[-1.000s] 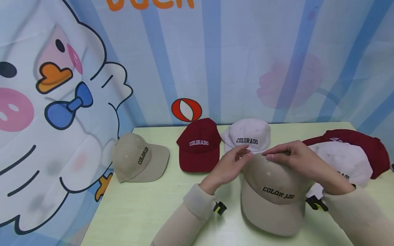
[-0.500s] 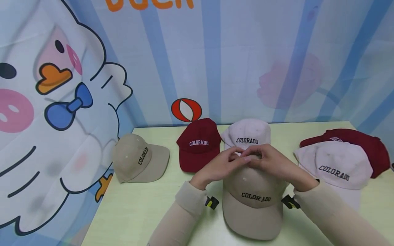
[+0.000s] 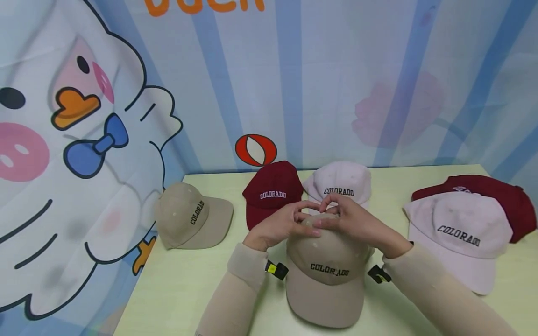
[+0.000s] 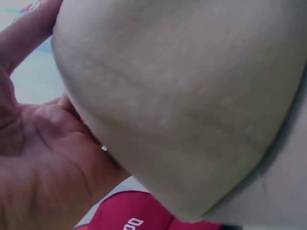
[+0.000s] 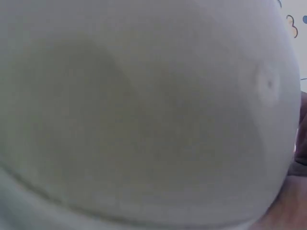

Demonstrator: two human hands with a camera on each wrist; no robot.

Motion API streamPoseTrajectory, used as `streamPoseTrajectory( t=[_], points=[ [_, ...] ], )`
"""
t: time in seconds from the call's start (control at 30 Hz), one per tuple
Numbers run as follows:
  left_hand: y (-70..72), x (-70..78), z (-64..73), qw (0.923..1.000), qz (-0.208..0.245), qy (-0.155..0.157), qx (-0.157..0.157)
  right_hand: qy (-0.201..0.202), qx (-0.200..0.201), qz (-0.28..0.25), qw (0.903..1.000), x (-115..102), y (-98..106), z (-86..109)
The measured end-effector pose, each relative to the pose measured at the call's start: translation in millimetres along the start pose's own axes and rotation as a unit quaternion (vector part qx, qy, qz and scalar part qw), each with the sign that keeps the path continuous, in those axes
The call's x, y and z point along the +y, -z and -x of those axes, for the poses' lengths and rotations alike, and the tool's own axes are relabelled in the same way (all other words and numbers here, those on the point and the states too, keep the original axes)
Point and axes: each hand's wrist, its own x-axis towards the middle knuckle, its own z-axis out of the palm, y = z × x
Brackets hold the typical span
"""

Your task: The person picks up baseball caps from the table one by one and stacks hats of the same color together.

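While your left hand (image 3: 280, 227) and right hand (image 3: 359, 223) curve, partly closed, over the near beige cap (image 3: 327, 275), thumbs and fingers gripping its top, that cap is upright at the bottom centre of the frame, its brim toward you; whether it touches the surface (image 3: 180, 298), you cannot tell; at the right, a white cap (image 3: 458, 228) partly covers a maroon cap (image 3: 510, 205); at centre left lies a second beige cap (image 3: 191, 217), brim pointing right; farther back, a second maroon cap (image 3: 271, 193) and second white cap (image 3: 344, 177) sit side by side, the latter partly hidden by your right hand; a printed backdrop (image 3: 290, 88) hangs behind.
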Motion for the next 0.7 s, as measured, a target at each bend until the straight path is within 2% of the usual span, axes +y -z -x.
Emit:
streamPoseTrajectory(
  t=[0.2,0.53,0.7],
  points=[
    [9.6,-5.8,4.3,0.9992,0.041,0.003,-0.003,-0.035,-0.012,-0.020,0.9991,2,4,-1.4],
    [33.4,-15.5,18.0,0.9985,0.054,0.006,-0.001,-0.090,-0.007,-0.025,0.9956,11,12,-3.6],
    [42.7,-17.1,24.6,0.9992,0.035,0.019,-0.001,-0.089,-0.010,-0.044,0.9950,15,12,-4.7]
  ],
)
